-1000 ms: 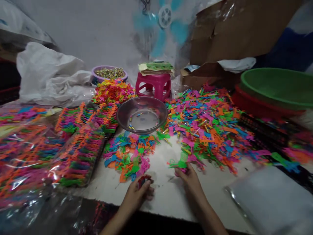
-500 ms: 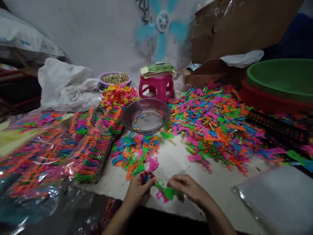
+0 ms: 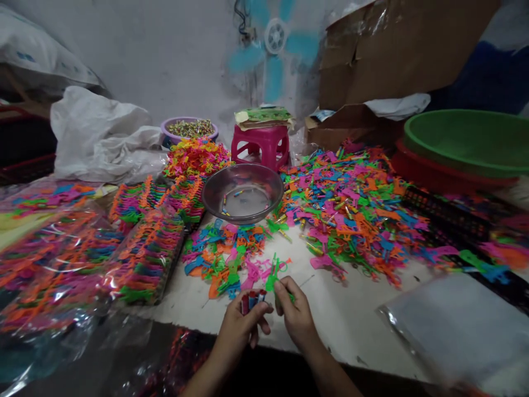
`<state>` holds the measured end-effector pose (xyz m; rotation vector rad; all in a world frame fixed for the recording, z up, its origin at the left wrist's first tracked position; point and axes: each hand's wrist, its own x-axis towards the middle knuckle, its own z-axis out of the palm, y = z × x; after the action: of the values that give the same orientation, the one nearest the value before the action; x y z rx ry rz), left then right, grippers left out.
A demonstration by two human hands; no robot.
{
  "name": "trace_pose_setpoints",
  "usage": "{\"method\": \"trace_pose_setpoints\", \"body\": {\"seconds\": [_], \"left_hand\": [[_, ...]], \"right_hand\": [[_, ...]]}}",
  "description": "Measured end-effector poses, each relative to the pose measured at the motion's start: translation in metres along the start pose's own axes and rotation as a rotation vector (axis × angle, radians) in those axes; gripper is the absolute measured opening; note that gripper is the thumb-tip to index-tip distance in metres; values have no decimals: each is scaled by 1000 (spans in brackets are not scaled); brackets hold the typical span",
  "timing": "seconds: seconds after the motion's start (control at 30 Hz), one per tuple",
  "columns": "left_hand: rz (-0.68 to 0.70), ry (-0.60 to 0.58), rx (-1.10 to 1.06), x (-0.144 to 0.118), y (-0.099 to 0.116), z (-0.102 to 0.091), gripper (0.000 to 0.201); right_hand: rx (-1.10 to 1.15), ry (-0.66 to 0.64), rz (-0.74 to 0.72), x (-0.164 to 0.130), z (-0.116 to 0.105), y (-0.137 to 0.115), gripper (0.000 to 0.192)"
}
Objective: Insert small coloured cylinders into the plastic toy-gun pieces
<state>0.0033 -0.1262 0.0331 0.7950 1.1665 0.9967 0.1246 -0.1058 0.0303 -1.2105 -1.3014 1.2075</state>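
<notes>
My left hand (image 3: 239, 322) is closed around several small red and blue tubes (image 3: 252, 301), whose ends stick up above the fingers. Just to its right, my right hand (image 3: 295, 314) pinches a green plastic toy gun (image 3: 270, 282) by one end, with its thin part pointing away from me. Part of the toy gun is hidden by the fingers. Beyond both hands lies a small heap of mixed toy guns (image 3: 231, 251) in pink, orange, blue and green. A grey plastic bowl (image 3: 243, 219) stands behind that heap with a few small tubes inside.
A large pile of toy guns (image 3: 351, 215) spreads over the right. Clear bags packed with toy guns (image 3: 149, 253) lie left. At the back are a pink stool (image 3: 268, 144), a purple basin (image 3: 163, 128) and a spinning fan (image 3: 275, 36). Plastic bags (image 3: 454, 320) lie front right.
My right hand has moved left and forward, lifting the green toy gun away from near the table edge. My left hand still holds the tubes. The view has shifted slightly.
</notes>
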Motion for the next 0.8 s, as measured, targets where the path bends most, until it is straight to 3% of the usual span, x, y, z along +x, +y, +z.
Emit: {"method": "trace_pose_setpoints", "body": {"seconds": [0.3, 0.67, 0.73, 0.8], "left_hand": [[-102, -98, -82, 4, 0, -5, 33], [73, -17, 105, 7, -7, -2, 30], [32, -17, 123, 12, -10, -1, 35], [23, 38, 177, 21, -13, -6, 44]], "right_hand": [[24, -44, -5, 0, 3, 6, 33], [-123, -58, -58, 3, 12, 11, 28], [-160, -64, -26, 12, 3, 15, 31], [-264, 5, -20, 27, -22, 17, 36]]}}
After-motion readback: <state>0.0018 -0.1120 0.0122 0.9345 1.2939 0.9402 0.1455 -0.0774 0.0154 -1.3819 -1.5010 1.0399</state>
